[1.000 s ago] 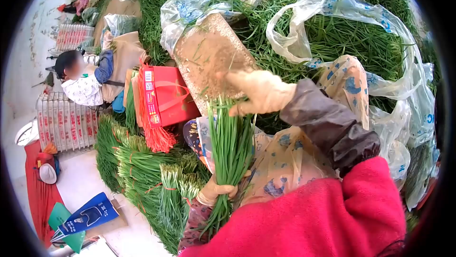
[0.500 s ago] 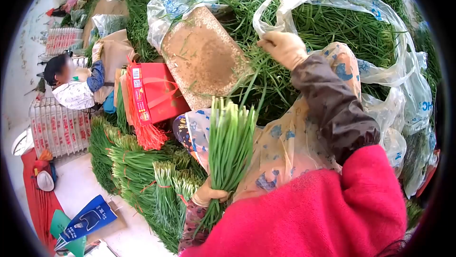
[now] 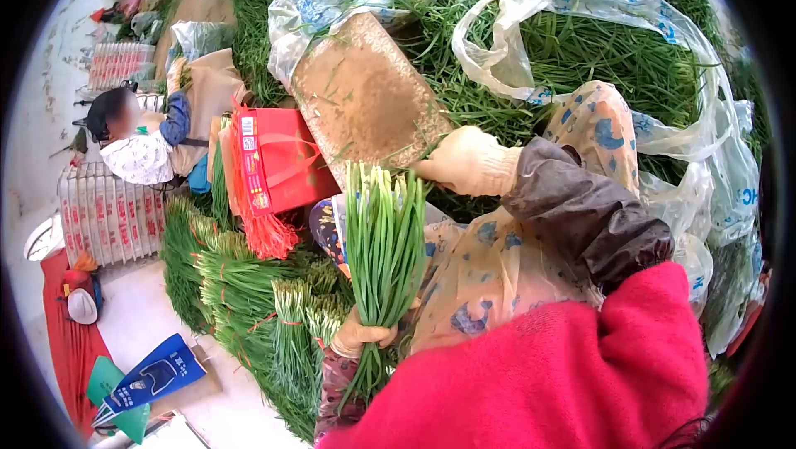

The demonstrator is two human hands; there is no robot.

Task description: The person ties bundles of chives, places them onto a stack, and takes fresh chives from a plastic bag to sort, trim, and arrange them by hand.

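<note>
My left hand [image 3: 365,334], in a pale glove, is wrapped round the lower part of a bunch of chives [image 3: 383,250]. The bunch stands upright, its pale stalk ends on top and its leaves hanging below my fist. My right hand [image 3: 468,162], gloved as well, is beside those pale ends, over the corner of a worn brown board [image 3: 365,92]. Its fingers are closed and point left; whatever they may hold is hidden. Loose chives [image 3: 613,63] lie heaped beyond my knees, which a patterned plastic apron [image 3: 489,271] covers.
Tied chive bundles [image 3: 249,291] are stacked at the left, next to a red gift bag [image 3: 282,159] and red ties [image 3: 269,237]. A clear plastic bag [image 3: 721,167] drapes over the right side. Another person [image 3: 137,146] sits at the far left near white stacked trays [image 3: 112,213].
My right hand has come from the loose heap down and left to the top of the bunch. My left hand keeps its hold, and the bunch has shifted slightly left and up.
</note>
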